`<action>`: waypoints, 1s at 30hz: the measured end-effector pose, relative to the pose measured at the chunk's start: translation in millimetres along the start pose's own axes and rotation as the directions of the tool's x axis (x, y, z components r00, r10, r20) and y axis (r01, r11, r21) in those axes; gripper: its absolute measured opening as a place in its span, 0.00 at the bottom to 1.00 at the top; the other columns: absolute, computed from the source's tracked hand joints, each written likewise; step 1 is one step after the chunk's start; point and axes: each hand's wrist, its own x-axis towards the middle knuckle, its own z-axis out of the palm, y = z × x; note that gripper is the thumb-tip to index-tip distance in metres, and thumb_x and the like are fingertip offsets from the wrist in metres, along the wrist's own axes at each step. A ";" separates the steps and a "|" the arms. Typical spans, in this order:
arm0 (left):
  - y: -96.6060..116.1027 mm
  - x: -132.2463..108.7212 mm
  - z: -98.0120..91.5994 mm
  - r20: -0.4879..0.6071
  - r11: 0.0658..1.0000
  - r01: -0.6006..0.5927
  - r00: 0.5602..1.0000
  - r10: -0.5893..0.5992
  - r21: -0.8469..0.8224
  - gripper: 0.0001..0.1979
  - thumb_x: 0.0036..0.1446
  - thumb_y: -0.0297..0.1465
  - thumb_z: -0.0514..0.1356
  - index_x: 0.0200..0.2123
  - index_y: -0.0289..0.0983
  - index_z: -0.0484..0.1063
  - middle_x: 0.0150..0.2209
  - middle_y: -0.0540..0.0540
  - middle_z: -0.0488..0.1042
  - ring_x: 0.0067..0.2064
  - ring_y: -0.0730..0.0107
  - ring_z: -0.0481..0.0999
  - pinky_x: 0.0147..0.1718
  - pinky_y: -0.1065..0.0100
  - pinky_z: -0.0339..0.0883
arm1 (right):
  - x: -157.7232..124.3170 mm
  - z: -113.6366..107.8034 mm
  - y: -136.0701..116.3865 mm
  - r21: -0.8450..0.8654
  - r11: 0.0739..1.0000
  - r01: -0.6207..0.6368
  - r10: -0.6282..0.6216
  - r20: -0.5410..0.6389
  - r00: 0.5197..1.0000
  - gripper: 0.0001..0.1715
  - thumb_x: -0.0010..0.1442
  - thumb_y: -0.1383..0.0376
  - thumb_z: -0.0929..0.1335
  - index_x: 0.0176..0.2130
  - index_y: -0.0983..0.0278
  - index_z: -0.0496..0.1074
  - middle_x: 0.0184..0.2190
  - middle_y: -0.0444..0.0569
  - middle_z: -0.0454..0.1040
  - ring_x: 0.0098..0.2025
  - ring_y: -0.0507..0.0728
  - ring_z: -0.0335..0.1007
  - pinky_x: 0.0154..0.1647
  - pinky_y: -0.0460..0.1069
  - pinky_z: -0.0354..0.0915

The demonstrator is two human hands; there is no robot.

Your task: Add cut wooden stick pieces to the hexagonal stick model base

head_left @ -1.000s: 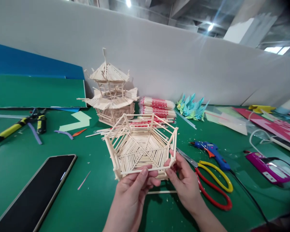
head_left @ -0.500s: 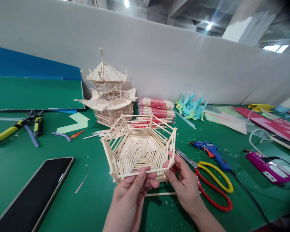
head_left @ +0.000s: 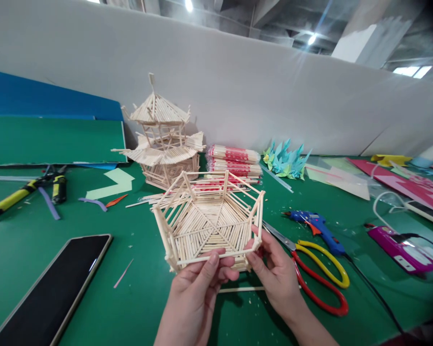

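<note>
A hexagonal frame [head_left: 191,230] of thin wooden sticks is in front of me, tilted so that its woven-looking stick floor shows. My left hand [head_left: 197,288] pinches a wooden stick [head_left: 238,253] that runs along the frame's near side, thumb on top and fingers beneath. At the near right corner, my right hand [head_left: 276,274] is closed on the frame, its thumb and fingers around the corner post. Whether the stick's right end is joined there is hidden by the fingers. One more loose stick [head_left: 241,289] lies on the green table below.
A stick pagoda [head_left: 162,154] and packs of sticks [head_left: 234,161] stand behind the frame. Scissors [head_left: 321,269], a blue glue gun [head_left: 317,228] and a purple power strip [head_left: 400,247] lie right. Left are a phone [head_left: 54,288] and pliers [head_left: 18,197].
Both hands and the frame keep nearly the same place and grip. The whole view has shifted very slightly.
</note>
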 end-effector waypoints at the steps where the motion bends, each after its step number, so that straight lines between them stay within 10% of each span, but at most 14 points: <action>1: 0.2 -0.5 0.2 0.000 1.000 -0.001 1.000 0.001 0.002 0.11 0.41 0.30 0.68 0.30 0.30 0.77 0.27 0.41 0.79 0.25 0.71 0.76 0.31 0.72 0.68 | -0.6 -0.2 0.4 0.001 1.000 -0.004 0.004 -0.005 1.000 0.27 0.55 0.62 0.67 0.54 0.61 0.61 0.36 0.48 0.73 0.39 0.56 0.69 0.43 0.51 0.66; 12: -3.6 -20.7 -8.5 -0.020 0.994 -0.051 0.998 0.054 0.101 0.11 0.40 0.30 0.68 0.29 0.32 0.74 0.26 0.45 0.77 0.23 0.73 0.74 0.28 0.73 0.66 | -6.6 -2.4 -4.7 0.069 0.993 -0.093 0.103 -0.167 0.981 0.26 0.50 0.61 0.70 0.48 0.60 0.62 0.41 0.50 0.69 0.40 0.56 0.67 0.40 0.50 0.64; 18: 6.1 -38.7 -44.2 -0.124 0.832 -0.341 0.893 0.432 0.438 0.02 0.46 0.29 0.64 0.26 0.36 0.74 0.21 0.52 0.71 0.20 0.79 0.68 0.23 0.76 0.62 | -26.7 3.4 -18.5 0.036 0.983 0.183 -0.145 -0.465 0.874 0.09 0.49 0.62 0.71 0.27 0.61 0.66 0.26 0.44 0.65 0.29 0.53 0.61 0.32 0.48 0.59; 23: 24.8 -28.6 -62.4 0.147 0.383 -0.594 0.653 0.743 0.707 0.10 0.48 0.24 0.61 0.37 0.38 0.72 0.28 0.50 0.70 0.30 0.73 0.69 0.31 0.71 0.65 | -49.5 39.7 -42.9 0.081 0.945 -0.317 0.325 -0.123 0.937 0.16 0.47 0.54 0.71 0.33 0.64 0.74 0.23 0.47 0.71 0.23 0.53 0.64 0.22 0.47 0.58; 26: 32.4 -19.9 -62.5 0.252 0.273 -0.608 0.637 0.729 0.746 0.15 0.48 0.23 0.60 0.41 0.36 0.71 0.27 0.51 0.67 0.30 0.72 0.68 0.31 0.70 0.64 | -44.3 64.1 -54.7 0.331 0.785 -0.524 0.493 0.181 0.851 0.21 0.45 0.53 0.72 0.36 0.64 0.74 0.23 0.47 0.71 0.20 0.50 0.61 0.17 0.45 0.57; 30: 38.6 -13.7 -60.1 0.314 0.237 -0.570 0.700 0.641 0.787 0.15 0.48 0.24 0.60 0.42 0.36 0.71 0.24 0.52 0.66 0.28 0.71 0.65 0.29 0.69 0.62 | -31.5 86.0 -59.9 0.547 0.632 -0.549 0.540 0.198 0.818 0.15 0.45 0.57 0.73 0.33 0.62 0.74 0.21 0.42 0.68 0.19 0.46 0.55 0.15 0.40 0.54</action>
